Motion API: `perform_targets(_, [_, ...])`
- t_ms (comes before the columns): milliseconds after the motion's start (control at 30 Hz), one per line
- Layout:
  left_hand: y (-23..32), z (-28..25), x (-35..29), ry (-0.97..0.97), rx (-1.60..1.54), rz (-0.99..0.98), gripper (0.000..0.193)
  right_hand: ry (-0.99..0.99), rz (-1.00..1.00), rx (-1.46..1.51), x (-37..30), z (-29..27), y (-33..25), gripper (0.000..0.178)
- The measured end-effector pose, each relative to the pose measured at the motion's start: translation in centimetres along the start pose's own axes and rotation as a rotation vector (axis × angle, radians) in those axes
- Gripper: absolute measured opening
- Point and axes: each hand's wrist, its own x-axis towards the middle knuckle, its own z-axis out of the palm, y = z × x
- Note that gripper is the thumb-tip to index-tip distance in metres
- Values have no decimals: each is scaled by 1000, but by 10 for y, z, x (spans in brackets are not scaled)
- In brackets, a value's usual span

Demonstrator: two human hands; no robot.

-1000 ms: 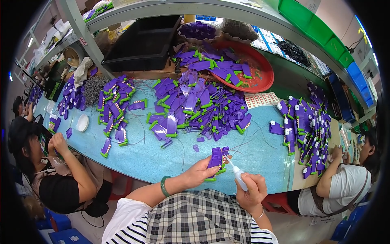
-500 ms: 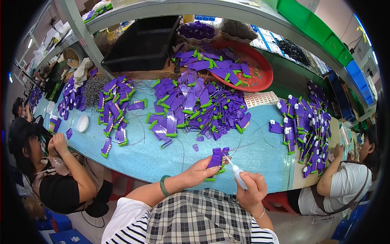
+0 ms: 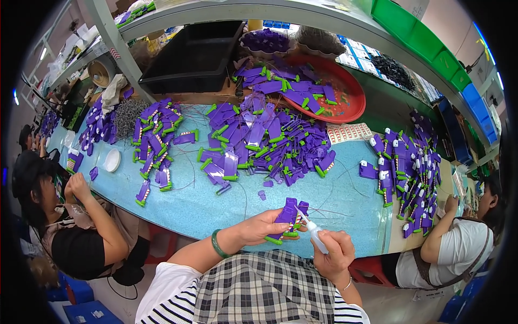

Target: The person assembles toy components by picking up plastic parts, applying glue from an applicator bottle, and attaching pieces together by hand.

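My left hand (image 3: 258, 228) is closed on purple plastic parts (image 3: 287, 214) with green ends, held above the table's near edge. Two of the parts' tops stand side by side, and thin wires trail from them to the right. A white squeeze bottle (image 3: 318, 241) with a long thin nozzle is gripped in my right hand (image 3: 335, 257). Its tip points up and left at the held parts; whether it touches them I cannot tell. Beyond my hands lies a large heap of purple and green parts (image 3: 270, 135).
More purple parts lie in piles at the left (image 3: 154, 135) and right (image 3: 410, 173). A red basin (image 3: 353, 102) and a black tray (image 3: 189, 70) stand at the back, under a grey shelf (image 3: 226, 19). A sticker sheet (image 3: 349, 133) lies near the basin. A person sits on each side.
In my left hand the purple parts have turned and their tops now stand farther apart. The bottle's nozzle has shifted slightly left against them. My view has moved a little.
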Motion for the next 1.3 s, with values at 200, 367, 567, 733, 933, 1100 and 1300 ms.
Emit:
perform_targets(200, [2, -1, -3, 34, 91, -68, 47, -46, -13, -13, 0, -1, 2, 37])
perform_targets(367, [-4, -1, -3, 61, 143, -66, 45, -66, -35, -22, -1, -1, 3, 37])
perform_targets(567, [-5, 1, 0, 163, 261, -14, 47, 18, -20, -13, -6, -2, 0, 36])
perform_targets(733, [-8, 3, 2, 168, 415, -17, 47, -46, -8, 16, -5, -1, -1, 35])
perform_targets(933, [-13, -1, 3, 203, 621, -15, 49, -53, -7, 9, -4, 0, -1, 37])
perform_targets(1100, [-12, -1, 3, 237, 867, 125, 45, -80, -25, -10, -3, 0, 0, 36])
perform_targets(1300, [-8, 8, 4, 163, 195, 116, 42, -29, -9, 26, -7, -1, -3, 34])
